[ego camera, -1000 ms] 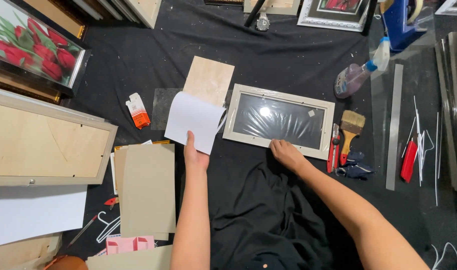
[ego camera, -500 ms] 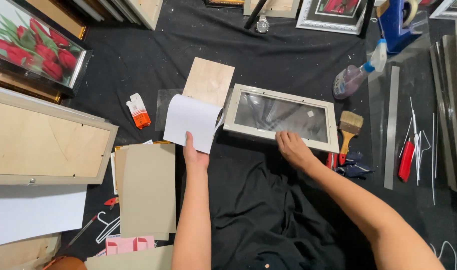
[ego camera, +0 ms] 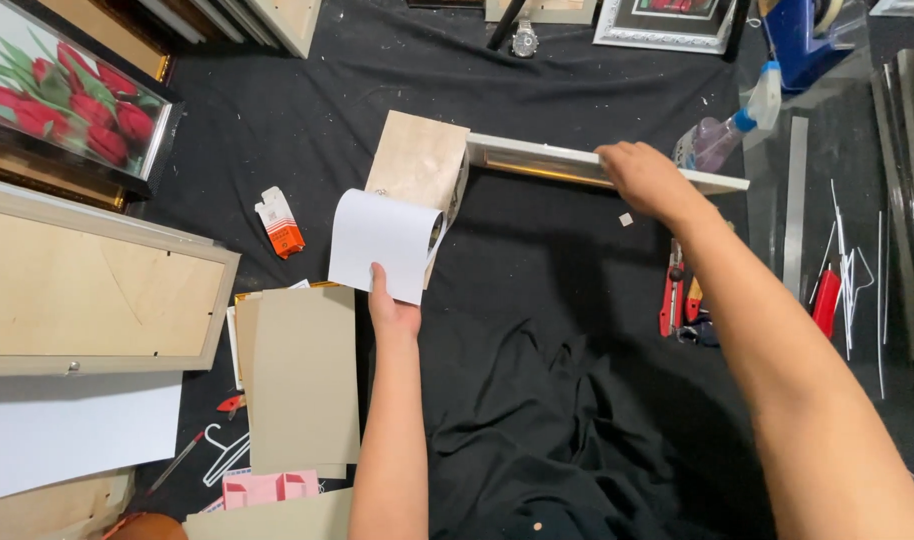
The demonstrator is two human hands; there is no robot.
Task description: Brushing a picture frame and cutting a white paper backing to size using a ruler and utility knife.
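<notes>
My left hand (ego camera: 390, 305) pinches the near edge of a curled white sheet of paper (ego camera: 382, 242), held just in front of a light wooden backing board (ego camera: 417, 157) on the black cloth. My right hand (ego camera: 645, 176) grips the long edge of a pale grey picture frame (ego camera: 537, 158). The frame stands tilted up on its far edge, so I see only its rim and not its glass.
A red utility knife (ego camera: 669, 292) and a brush lie right of centre, a spray bottle (ego camera: 722, 135) behind my right hand. Grey cardboard sheets (ego camera: 302, 375) and an orange-and-white small box (ego camera: 280, 224) lie left. A large frame back (ego camera: 87, 285) and a tulip picture (ego camera: 67, 95) fill the left side.
My right hand has lifted the frame's near edge from flat on the cloth up to standing on its far edge. My left hand and the paper have stayed put.
</notes>
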